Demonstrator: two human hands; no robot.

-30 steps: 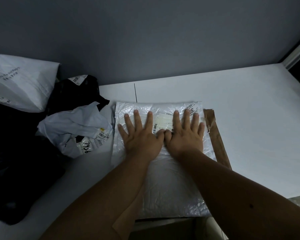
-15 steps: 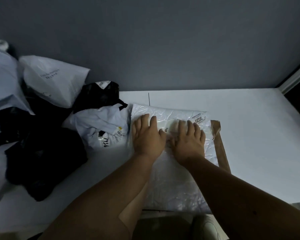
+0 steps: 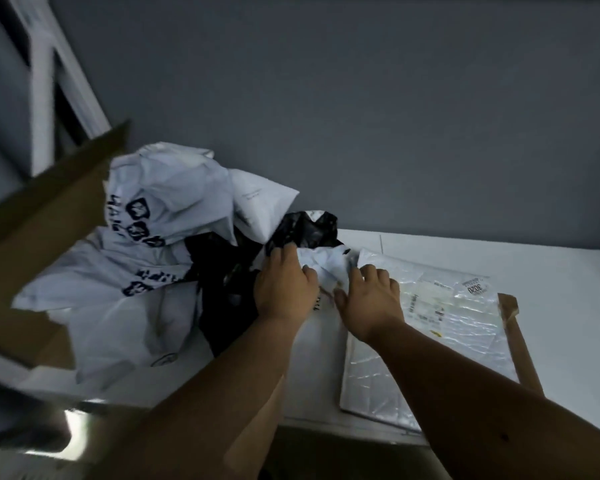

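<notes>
A crumpled white mailer bag [image 3: 326, 263] lies on the white table [image 3: 551, 271], just left of a flat bubble-wrap parcel [image 3: 458, 327] with a label reading 3020. My left hand [image 3: 284, 285] grips the crumpled bag's left side, fingers curled over its top edge. Gripping its right side is my right hand [image 3: 369, 299], thumb spread toward the left hand. Most of the bag's lower part is hidden behind both hands.
White printed mailer bags [image 3: 160, 209] and black bags [image 3: 222, 282] are piled at the left, partly inside an open cardboard box [image 3: 49, 209]. A brown cardboard strip [image 3: 515, 327] sticks out beside the flat parcel. A grey wall stands behind the table.
Both hands left the flat bubble-wrap parcel, moved left and took hold of the crumpled white bag. The view swung left, bringing the cardboard box and more bags into sight.
</notes>
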